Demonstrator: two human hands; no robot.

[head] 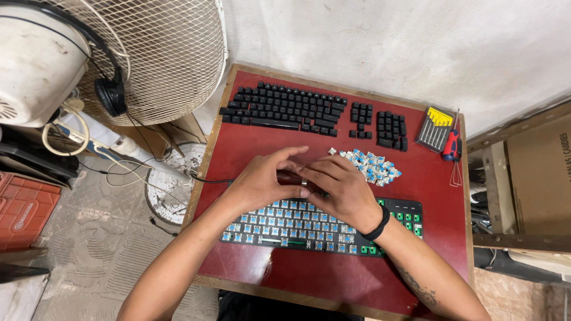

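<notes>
The keyboard (309, 229), stripped of its caps so the blue switches show, lies at the near edge of the red table (333, 273), close to the person for easy reach. Both hands meet over its top row: the left hand (262, 181) and right hand (339, 187) curl together around something small and dark, though what it is I cannot tell. Behind them the black keycaps (285, 107) sit laid out in order, probably so none gets lost. Pulled switches (372, 166) are heaped beside the right hand.
</notes>
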